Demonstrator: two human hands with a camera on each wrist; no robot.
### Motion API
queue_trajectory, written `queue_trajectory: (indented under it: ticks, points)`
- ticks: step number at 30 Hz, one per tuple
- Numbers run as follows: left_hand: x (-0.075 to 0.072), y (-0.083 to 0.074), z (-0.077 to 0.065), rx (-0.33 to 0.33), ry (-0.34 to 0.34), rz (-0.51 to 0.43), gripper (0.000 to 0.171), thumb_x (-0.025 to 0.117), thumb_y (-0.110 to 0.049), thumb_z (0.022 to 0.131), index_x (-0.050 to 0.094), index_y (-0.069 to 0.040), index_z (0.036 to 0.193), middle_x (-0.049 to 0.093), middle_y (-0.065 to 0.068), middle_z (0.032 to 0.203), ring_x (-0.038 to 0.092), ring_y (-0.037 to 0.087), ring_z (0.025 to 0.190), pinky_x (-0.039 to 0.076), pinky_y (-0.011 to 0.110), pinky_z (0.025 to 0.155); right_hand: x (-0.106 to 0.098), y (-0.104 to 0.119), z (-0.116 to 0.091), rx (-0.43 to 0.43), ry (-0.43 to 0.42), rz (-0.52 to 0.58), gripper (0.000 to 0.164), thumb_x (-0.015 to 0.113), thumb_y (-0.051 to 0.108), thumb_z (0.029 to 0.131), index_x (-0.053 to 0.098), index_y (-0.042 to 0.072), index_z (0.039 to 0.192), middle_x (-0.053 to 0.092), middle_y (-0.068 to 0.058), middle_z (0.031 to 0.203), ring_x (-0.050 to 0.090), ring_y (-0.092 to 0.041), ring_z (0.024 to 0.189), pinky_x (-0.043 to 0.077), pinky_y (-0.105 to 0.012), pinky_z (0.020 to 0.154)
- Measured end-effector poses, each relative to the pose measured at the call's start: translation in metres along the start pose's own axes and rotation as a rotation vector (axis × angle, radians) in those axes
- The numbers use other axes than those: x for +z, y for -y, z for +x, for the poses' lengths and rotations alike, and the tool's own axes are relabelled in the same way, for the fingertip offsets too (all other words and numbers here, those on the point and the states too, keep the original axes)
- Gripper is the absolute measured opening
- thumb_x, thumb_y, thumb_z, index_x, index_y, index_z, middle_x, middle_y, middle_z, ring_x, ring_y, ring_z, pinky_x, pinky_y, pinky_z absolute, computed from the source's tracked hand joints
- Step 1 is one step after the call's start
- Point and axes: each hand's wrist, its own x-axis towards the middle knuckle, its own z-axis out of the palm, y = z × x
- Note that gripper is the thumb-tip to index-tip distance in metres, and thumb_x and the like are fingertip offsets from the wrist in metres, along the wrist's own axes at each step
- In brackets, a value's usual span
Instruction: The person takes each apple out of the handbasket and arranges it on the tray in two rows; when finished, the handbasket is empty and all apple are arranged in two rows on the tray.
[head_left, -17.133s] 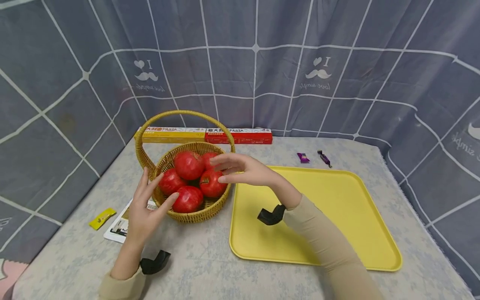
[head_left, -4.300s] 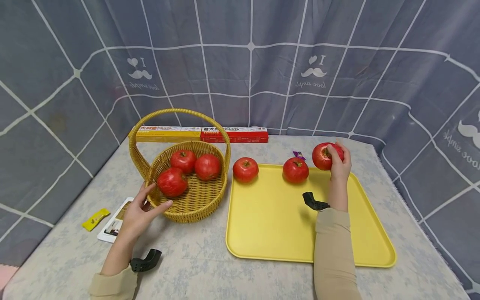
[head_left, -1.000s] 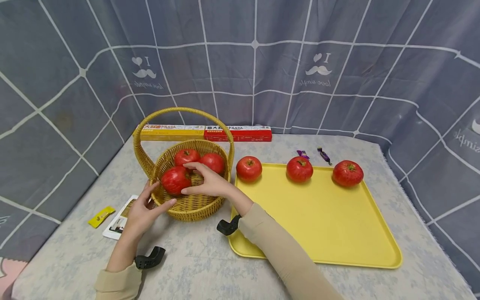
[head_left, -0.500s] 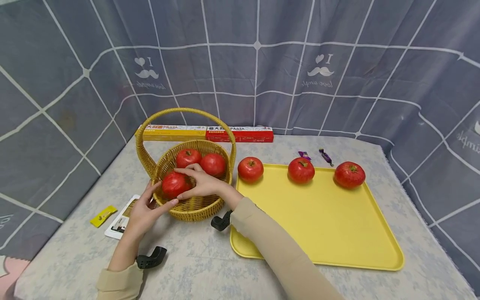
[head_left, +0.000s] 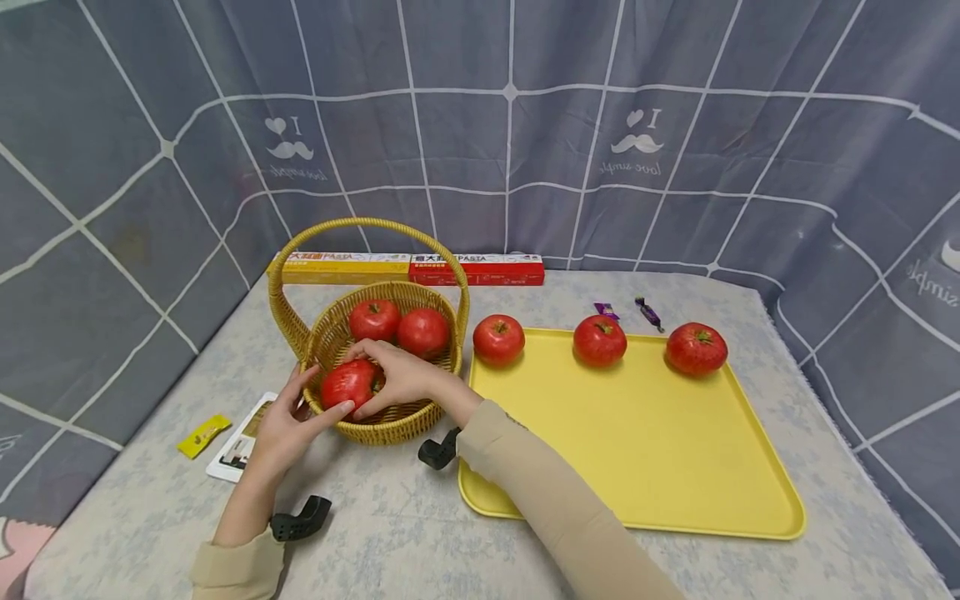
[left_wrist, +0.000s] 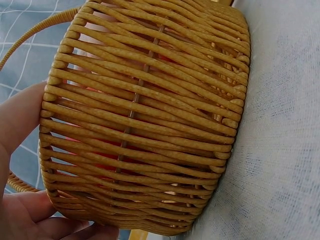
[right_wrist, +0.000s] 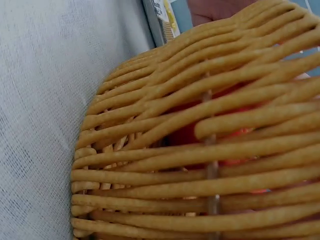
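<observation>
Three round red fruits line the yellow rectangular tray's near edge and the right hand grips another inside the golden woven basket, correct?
Wrong edge: the head view shows the three red fruits along the far edge of the yellow tray. The right hand does grip another fruit in the basket.

I see three fruits point(head_left: 600, 340) at the far edge of the tray point(head_left: 637, 433); left of it, three in the basket point(head_left: 393, 430).
</observation>
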Motion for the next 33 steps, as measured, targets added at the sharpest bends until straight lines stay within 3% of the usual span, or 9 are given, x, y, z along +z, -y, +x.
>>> queue_trajectory:
  ticks: [4, 7, 11, 16, 19, 24, 33]
  points:
    - [0.000, 0.001, -0.001, -0.002, 0.000, 0.015, 0.090, 0.071, -0.034, 0.085, 0.017, -0.005, 0.150, -0.008, 0.011, 0.156, 0.020, 0.037, 0.137, 0.028, 0.048, 0.107, -0.005, 0.003, -0.007, 0.025, -0.043, -0.105, 0.068, 0.084, 0.035, 0.068, 0.048, 0.023, 0.125, 0.046, 0.004, 0.126, 0.044, -0.007, 0.115, 0.041, -0.024, 0.095]
    - [0.000, 0.001, -0.002, -0.002, -0.004, 0.025, 0.090, 0.071, -0.035, 0.084, 0.018, -0.006, 0.150, -0.007, 0.011, 0.156, 0.020, 0.037, 0.138, 0.028, 0.049, 0.107, -0.012, 0.005, -0.015, 0.030, -0.083, -0.123, 0.068, 0.084, 0.039, 0.067, 0.048, 0.025, 0.124, 0.046, 0.004, 0.125, 0.045, -0.008, 0.114, 0.043, -0.028, 0.094]
    - [-0.002, 0.000, -0.002, -0.004, -0.003, 0.020, 0.090, 0.071, -0.035, 0.085, 0.017, -0.008, 0.151, -0.008, 0.010, 0.156, 0.019, 0.037, 0.138, 0.028, 0.049, 0.107, -0.026, 0.009, -0.034, 0.012, -0.161, -0.036, 0.070, 0.085, 0.039, 0.066, 0.048, 0.025, 0.123, 0.047, 0.006, 0.122, 0.045, -0.008, 0.113, 0.045, -0.030, 0.092]
    - [-0.003, 0.002, -0.001, -0.009, 0.007, 0.005, 0.089, 0.071, -0.032, 0.085, 0.015, -0.009, 0.151, -0.009, 0.009, 0.156, 0.018, 0.036, 0.138, 0.028, 0.048, 0.107, -0.045, 0.010, -0.068, -0.072, -0.222, 0.145, 0.070, 0.086, 0.024, 0.066, 0.048, 0.021, 0.125, 0.045, 0.005, 0.122, 0.042, -0.009, 0.115, 0.047, -0.030, 0.091]
    - [-0.003, 0.002, -0.002, -0.011, 0.007, -0.001, 0.090, 0.071, -0.032, 0.085, 0.015, -0.010, 0.152, -0.010, 0.008, 0.156, 0.017, 0.036, 0.138, 0.028, 0.048, 0.107, -0.056, 0.009, -0.091, -0.106, -0.191, 0.221, 0.070, 0.085, 0.016, 0.067, 0.048, 0.018, 0.127, 0.044, 0.003, 0.124, 0.042, -0.012, 0.117, 0.047, -0.031, 0.092]
    - [-0.003, 0.000, -0.003, -0.001, 0.001, 0.007, 0.090, 0.070, -0.037, 0.084, 0.016, -0.011, 0.151, -0.009, 0.008, 0.156, 0.018, 0.036, 0.138, 0.027, 0.049, 0.107, -0.066, 0.001, -0.123, -0.114, -0.121, 0.219, 0.070, 0.082, 0.018, 0.069, 0.048, 0.019, 0.130, 0.043, 0.001, 0.124, 0.042, -0.016, 0.117, 0.047, -0.035, 0.093]
    - [-0.002, 0.001, -0.002, 0.018, 0.007, 0.009, 0.089, 0.070, -0.038, 0.084, 0.018, -0.010, 0.151, -0.008, 0.006, 0.155, 0.018, 0.036, 0.138, 0.027, 0.048, 0.107, -0.067, -0.017, -0.156, -0.063, 0.035, 0.230, 0.073, 0.078, 0.022, 0.071, 0.043, 0.018, 0.135, 0.041, 0.003, 0.133, 0.042, -0.017, 0.120, 0.045, -0.035, 0.095]
